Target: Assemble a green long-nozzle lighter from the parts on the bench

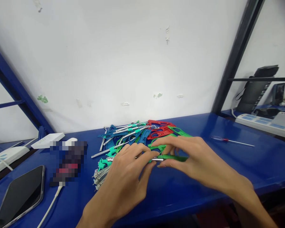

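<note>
Both my hands meet over the blue workbench. My right hand pinches a green plastic tool with a metal shaft, holding it level. My left hand closes its fingers on the metal shaft end of that same tool. Just behind my hands lies a pile of coloured plastic tools in blue, teal, green and red, each with a thin metal rod. A bundle of loose metal rods lies to the left of my left hand.
A phone lies at the front left beside a white cable. A small screwdriver rests on the bench to the right. White power strips sit at the far right, white boxes at the left.
</note>
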`<state>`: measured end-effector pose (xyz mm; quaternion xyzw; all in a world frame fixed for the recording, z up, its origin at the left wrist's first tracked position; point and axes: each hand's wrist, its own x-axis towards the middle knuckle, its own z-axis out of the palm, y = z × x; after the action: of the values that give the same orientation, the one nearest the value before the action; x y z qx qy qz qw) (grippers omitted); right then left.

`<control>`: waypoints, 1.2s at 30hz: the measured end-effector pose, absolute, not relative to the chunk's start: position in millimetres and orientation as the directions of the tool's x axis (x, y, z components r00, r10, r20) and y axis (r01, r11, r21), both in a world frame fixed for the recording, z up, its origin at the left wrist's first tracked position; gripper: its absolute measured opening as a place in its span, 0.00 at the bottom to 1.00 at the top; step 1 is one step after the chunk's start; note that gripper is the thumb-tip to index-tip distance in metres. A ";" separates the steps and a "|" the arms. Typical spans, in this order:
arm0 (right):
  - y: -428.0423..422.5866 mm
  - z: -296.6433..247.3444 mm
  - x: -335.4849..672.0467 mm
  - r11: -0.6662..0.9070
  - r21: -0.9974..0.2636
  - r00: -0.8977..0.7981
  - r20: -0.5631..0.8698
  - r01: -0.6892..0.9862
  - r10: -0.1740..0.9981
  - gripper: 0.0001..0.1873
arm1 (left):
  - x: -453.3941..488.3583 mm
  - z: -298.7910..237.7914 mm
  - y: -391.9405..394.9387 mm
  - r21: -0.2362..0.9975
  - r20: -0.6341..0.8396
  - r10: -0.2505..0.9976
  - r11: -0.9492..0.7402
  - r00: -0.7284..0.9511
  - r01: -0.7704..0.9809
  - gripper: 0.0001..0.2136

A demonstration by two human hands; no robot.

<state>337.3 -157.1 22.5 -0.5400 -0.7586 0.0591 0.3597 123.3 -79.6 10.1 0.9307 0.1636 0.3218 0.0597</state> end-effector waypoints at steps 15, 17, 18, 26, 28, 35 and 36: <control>-159.4 22.6 339.2 0.424 -0.499 -0.190 0.453 0.756 0.871 0.25 | 118.7 12.3 -85.0 0.282 0.586 0.388 -0.921 0.712 0.269 0.12; -159.0 22.1 338.6 0.426 -0.489 -0.201 0.447 0.761 0.872 0.23 | 118.3 13.5 -85.3 0.297 0.555 0.407 -0.911 0.725 0.284 0.12; -158.8 21.8 338.2 0.429 -0.479 -0.207 0.449 0.766 0.870 0.21 | 118.4 14.1 -85.3 0.303 0.543 0.411 -0.909 0.733 0.286 0.12; -158.3 25.3 336.1 0.395 -0.577 -0.181 0.393 0.715 0.902 0.22 | 117.5 15.4 -88.8 0.294 0.528 0.427 -0.903 0.735 0.313 0.11; -158.7 27.2 335.7 0.381 -0.638 -0.171 0.367 0.670 0.914 0.22 | 116.5 15.8 -90.4 0.291 0.524 0.445 -0.895 0.726 0.338 0.12; -155.4 29.0 336.2 0.351 -0.668 -0.141 0.349 0.656 0.926 0.18 | 116.6 15.2 -89.9 0.284 0.496 0.464 -0.885 0.734 0.368 0.12; -154.6 28.7 336.2 0.348 -0.670 -0.132 0.351 0.656 0.927 0.18 | 116.5 14.6 -89.6 0.271 0.498 0.462 -0.887 0.733 0.375 0.12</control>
<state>336.2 -154.6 28.7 -0.5418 -0.7304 0.1806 0.3746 116.5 -89.6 14.6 0.9278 0.2255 0.2872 0.0762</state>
